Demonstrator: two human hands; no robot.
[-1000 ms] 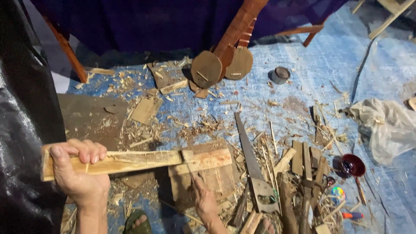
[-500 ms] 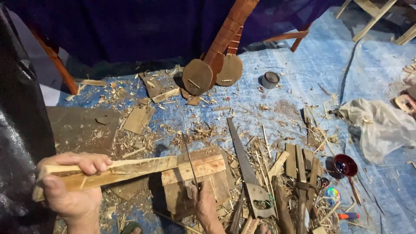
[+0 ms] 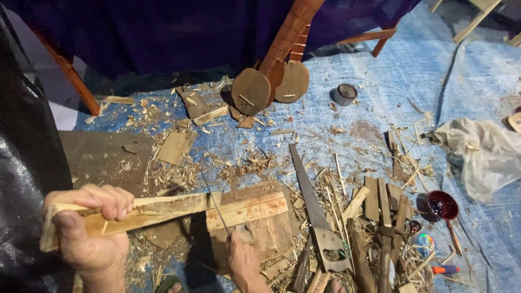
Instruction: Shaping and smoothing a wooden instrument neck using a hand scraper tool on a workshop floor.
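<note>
My left hand (image 3: 89, 230) grips the near end of a long rough wooden stick (image 3: 163, 209), held level above the floor. Its far end lies over a pale wooden block (image 3: 255, 214). My right hand (image 3: 242, 260) is low in the view, closed on the handle of a thin knife (image 3: 217, 209). The blade points up and away and meets the stick where it crosses the block.
A hand saw (image 3: 315, 211) lies right of the block beside several cut sticks (image 3: 380, 206). Wood chips cover the blue tarp (image 3: 369, 65). Two round-bodied wooden instruments (image 3: 271, 81) lean at the back. A tape roll (image 3: 344, 94), dark red bowl (image 3: 441, 205), crumpled plastic (image 3: 483, 152).
The view has shifted, so the stick sits lower and further left. The stick has tilted slightly, and the knife blade has moved left along it, from the block toward my left hand.
</note>
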